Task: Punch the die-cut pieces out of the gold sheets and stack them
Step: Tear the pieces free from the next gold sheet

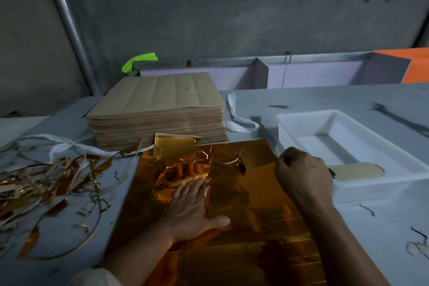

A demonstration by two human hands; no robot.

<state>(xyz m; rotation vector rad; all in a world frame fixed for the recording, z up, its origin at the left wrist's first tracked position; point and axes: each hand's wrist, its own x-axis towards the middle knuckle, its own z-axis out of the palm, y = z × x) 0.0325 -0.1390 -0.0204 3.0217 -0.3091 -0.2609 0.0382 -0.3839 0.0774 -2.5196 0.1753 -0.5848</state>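
Note:
A gold die-cut sheet (253, 234) lies flat on the table in front of me. My left hand (193, 206) presses on it with straight fingers, palm down, near the sheet's middle. My right hand (301, 174) is a closed fist at the sheet's right edge; whether it holds anything I cannot see. A punched-out gold piece (174, 148) lies at the sheet's far edge. A beige cut piece (357, 170) rests on the rim of the white tray (308, 118), just right of my fist. A tall stack of brown sheets (157, 107) stands behind the gold sheet.
A tangle of gold and beige offcut strips (46, 183) covers the table at the left. White strapping (239, 121) lies beside the stack. Dark tools (399, 121) lie at the far right. A grey wall and a low shelf (267, 72) close off the back.

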